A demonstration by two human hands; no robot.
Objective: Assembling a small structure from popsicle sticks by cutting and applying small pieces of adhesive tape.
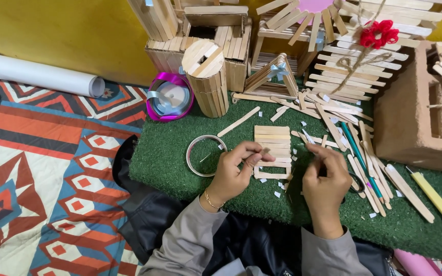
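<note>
My left hand [236, 168] pinches a small wooden stick piece between thumb and fingers, just over the left edge of a flat panel of glued craft sticks [272, 143]. That panel lies on a green turf mat [170, 148]. My right hand [326, 176] hovers to the panel's right with fingers curled around a thin stick or tool whose tip points toward the left hand. What exactly it holds is partly hidden. Scissor handles show under the right hand.
A clear tape ring [203, 155] lies left of my hands. A purple ribbon spool [170, 97], a stick cylinder [208, 76], a small stick tent [274, 76] and stick houses stand behind. Loose sticks [364, 148], a yellow cutter [438, 202] and a brown block [410, 122] lie right.
</note>
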